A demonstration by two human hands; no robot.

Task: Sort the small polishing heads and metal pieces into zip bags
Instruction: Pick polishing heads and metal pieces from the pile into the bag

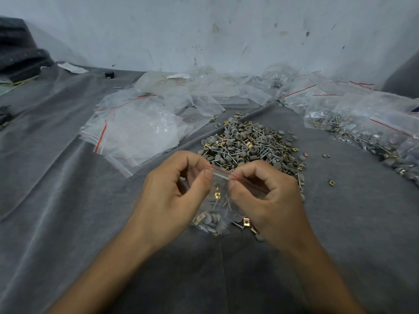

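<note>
Pinching the small clear red-striped zip bag [218, 200] at its mouth, our left hand [174, 196] and right hand [269, 200] press it sealed, near the grey pile of loose polishing heads and metal pieces [251, 143].

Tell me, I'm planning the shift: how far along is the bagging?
Done: several filled bags lie at the right. In hand: the left hand and right hand pinch the red-lined mouth of a part-filled zip bag. Remaining: a loose pile of heads and metal pieces, with many empty bags beside it.
</note>
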